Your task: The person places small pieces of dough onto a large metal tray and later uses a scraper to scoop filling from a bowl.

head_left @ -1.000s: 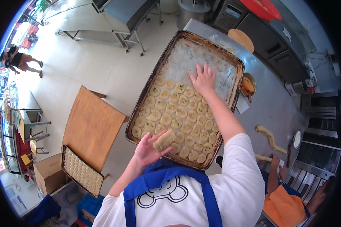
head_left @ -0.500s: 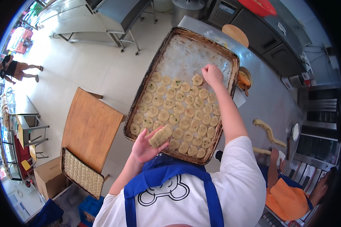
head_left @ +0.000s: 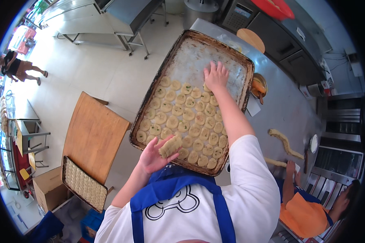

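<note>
Across my left hand (head_left: 151, 158) lies a short stack of pale dough rounds (head_left: 170, 147), cradled between thumb and fingers over the near left part of the tray. My right hand (head_left: 216, 77) is open, its fingers stretched toward the far end. The heel of that palm covers most of a dough round (head_left: 206, 87) at the right of the farthest row. Under both hands is a large worn baking tray (head_left: 198, 52). Rows of flattened dough rounds (head_left: 177, 109), some with green flecks, fill its near and middle parts.
Right of the tray stands a metal bowl (head_left: 258, 86) holding something orange and a wooden handle. Dough ropes (head_left: 287, 142) lie on the steel table (head_left: 280, 109), where a co-worker in orange (head_left: 304, 214) handles one. At left, a second filled tray (head_left: 84, 184) rests on a wooden table (head_left: 93, 133).
My right hand has gone from a closed fist to stretched fingers and moved slightly left, over the end dough round. My left hand still holds the stack.
</note>
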`<action>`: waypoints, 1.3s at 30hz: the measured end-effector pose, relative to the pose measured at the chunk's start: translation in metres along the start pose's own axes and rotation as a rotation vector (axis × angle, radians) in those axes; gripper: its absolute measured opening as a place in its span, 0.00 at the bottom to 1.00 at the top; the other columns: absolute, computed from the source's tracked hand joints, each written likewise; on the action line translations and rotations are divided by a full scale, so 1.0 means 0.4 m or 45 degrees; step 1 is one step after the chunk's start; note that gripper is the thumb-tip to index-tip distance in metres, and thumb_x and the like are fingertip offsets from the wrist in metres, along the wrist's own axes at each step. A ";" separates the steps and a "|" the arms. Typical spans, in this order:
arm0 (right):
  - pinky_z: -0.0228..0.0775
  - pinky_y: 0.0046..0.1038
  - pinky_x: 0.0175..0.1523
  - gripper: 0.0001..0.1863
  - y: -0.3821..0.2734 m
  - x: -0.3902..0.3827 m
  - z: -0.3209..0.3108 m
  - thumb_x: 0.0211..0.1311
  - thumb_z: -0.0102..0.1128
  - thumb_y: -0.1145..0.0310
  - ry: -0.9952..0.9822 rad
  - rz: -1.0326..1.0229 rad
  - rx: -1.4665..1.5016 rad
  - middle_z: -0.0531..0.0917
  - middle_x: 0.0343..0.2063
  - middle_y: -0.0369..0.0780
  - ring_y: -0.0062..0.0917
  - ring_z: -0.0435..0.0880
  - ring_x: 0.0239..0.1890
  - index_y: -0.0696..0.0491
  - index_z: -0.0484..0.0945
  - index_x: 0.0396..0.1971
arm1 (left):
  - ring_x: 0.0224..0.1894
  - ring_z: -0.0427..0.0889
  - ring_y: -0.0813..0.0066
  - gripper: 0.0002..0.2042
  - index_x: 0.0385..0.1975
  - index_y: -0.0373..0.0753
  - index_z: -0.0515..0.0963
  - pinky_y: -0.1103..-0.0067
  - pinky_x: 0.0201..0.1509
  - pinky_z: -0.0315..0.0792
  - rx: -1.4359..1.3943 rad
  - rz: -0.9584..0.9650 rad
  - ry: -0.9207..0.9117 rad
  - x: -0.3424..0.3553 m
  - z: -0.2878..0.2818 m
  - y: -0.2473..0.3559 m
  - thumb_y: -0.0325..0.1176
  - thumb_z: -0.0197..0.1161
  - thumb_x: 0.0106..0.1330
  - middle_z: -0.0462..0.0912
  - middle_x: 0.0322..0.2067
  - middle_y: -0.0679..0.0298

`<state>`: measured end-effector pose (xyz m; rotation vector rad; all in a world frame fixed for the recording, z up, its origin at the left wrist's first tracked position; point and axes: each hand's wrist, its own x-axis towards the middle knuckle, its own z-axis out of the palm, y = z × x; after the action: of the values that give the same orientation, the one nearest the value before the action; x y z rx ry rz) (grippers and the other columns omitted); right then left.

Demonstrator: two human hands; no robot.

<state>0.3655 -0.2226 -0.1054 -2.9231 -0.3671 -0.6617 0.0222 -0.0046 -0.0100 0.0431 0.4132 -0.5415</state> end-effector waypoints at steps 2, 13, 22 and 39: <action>0.63 0.45 0.62 0.28 0.011 0.015 0.011 0.67 0.50 0.45 -0.060 0.021 -0.002 0.73 0.58 0.47 0.42 0.68 0.61 0.51 0.75 0.55 | 0.71 0.60 0.50 0.34 0.71 0.37 0.55 0.60 0.73 0.58 0.005 0.004 0.005 -0.007 0.006 0.001 0.53 0.50 0.72 0.61 0.69 0.51; 0.77 0.36 0.41 0.13 0.009 0.027 -0.184 0.61 0.63 0.55 -0.903 0.401 0.434 0.87 0.31 0.40 0.32 0.86 0.34 0.50 0.86 0.32 | 0.71 0.59 0.48 0.34 0.71 0.37 0.56 0.59 0.72 0.60 -0.056 0.025 -0.020 -0.031 -0.026 -0.002 0.53 0.50 0.72 0.60 0.69 0.50; 0.77 0.35 0.41 0.12 0.032 0.041 -0.141 0.56 0.69 0.57 -0.938 0.149 0.594 0.88 0.31 0.39 0.31 0.86 0.35 0.49 0.87 0.32 | 0.71 0.57 0.45 0.35 0.72 0.38 0.54 0.59 0.71 0.61 0.018 0.064 0.007 -0.031 -0.025 0.027 0.54 0.50 0.72 0.60 0.69 0.49; 0.74 0.30 0.39 0.19 0.036 0.008 -0.140 0.46 0.74 0.57 -1.082 0.402 0.641 0.85 0.30 0.42 0.29 0.84 0.32 0.55 0.83 0.34 | 0.71 0.59 0.48 0.35 0.72 0.39 0.54 0.59 0.70 0.62 0.060 0.056 0.052 -0.049 -0.029 0.052 0.55 0.48 0.72 0.61 0.69 0.50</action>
<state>0.3490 -0.2454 -0.0547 -2.5117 -0.0999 0.6488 0.0134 0.0246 -0.0142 0.1084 0.4384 -0.5075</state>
